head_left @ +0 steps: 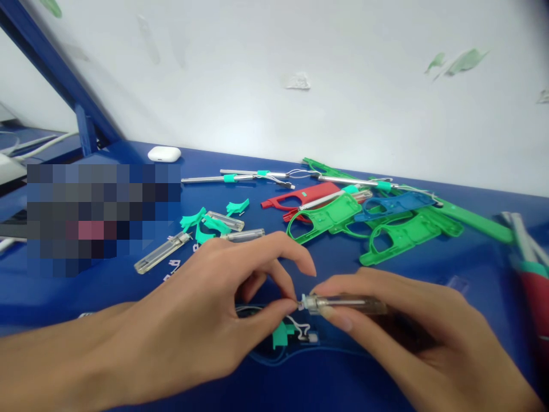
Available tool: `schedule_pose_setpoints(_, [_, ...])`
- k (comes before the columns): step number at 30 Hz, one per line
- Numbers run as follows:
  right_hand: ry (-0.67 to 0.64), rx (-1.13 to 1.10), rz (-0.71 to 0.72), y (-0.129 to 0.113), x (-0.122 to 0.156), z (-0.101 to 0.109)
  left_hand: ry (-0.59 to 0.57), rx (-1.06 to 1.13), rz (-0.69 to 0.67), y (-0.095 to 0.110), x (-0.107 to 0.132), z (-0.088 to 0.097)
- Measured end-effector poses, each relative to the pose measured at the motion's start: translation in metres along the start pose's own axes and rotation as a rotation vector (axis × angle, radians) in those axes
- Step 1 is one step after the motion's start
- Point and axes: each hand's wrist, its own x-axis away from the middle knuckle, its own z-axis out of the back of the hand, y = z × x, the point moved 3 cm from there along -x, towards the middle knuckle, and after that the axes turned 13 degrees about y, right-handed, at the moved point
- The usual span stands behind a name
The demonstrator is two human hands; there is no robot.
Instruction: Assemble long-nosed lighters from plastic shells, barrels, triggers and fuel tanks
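A person's bare left forearm [51,360] reached in from the left, its wrist [114,337] nearly straight. The left hand [206,315] showed its back, with the forefinger [278,246] arched and its tip free, while the thumb [266,329] and middle finger [281,280] drew together in a pinch. The right hand [429,337], entering from the lower right, pinched between thumb and forefinger, its other fingers largely hidden. The two hands' fingertips stood close together but apart.

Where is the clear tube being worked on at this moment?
In the head view, just right of centre: the right hand holds the clear tube, its left end close to the left hand.
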Motion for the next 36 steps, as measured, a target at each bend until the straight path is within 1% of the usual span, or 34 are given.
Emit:
schedule_pose_setpoints(4, [-0.049,-0.090,-0.041,0.007,0.006,0.003,-0.001,-0.024,-0.002,0.000,0.000,0.002])
schedule_pose_setpoints(7, [-0.074,-0.191,-0.063,0.009,0.007,0.006,0.010,-0.041,-0.064,0.001,0.001,0.003])
schedule_pose_setpoints(10, [-0.073,-0.221,-0.072,0.007,0.005,0.006,0.011,-0.050,-0.105,0.002,0.001,0.004])
schedule_pose_setpoints(13, [-0.057,-0.227,-0.081,0.005,0.003,0.005,0.017,-0.042,-0.099,0.002,0.002,0.003])
schedule_pose_setpoints(17, [-0.028,-0.235,-0.066,0.005,0.003,0.005,0.058,-0.026,-0.100,0.004,0.003,0.003])
schedule_pose_setpoints(20, [-0.034,-0.227,-0.046,0.007,0.004,0.006,0.032,-0.046,-0.115,0.006,0.005,0.003])
schedule_pose_setpoints(24, [-0.061,-0.219,-0.031,0.011,0.010,0.006,0.059,-0.062,-0.099,0.008,0.005,0.005])
schedule_pose_setpoints(27, [-0.053,-0.191,-0.007,0.014,0.015,0.007,0.035,-0.058,-0.090,0.009,0.004,0.005])
schedule_pose_setpoints(29, [-0.066,-0.160,0.021,0.015,0.016,0.008,0.012,-0.063,-0.086,0.007,0.004,0.005])
schedule_pose_setpoints(32, [-0.083,-0.111,0.060,0.016,0.015,0.010,0.026,-0.075,-0.081,0.003,0.004,0.005])
schedule_pose_setpoints(36, [-0.059,-0.093,0.064,0.014,0.011,0.011,0.027,-0.064,-0.092,-0.002,0.003,0.006])
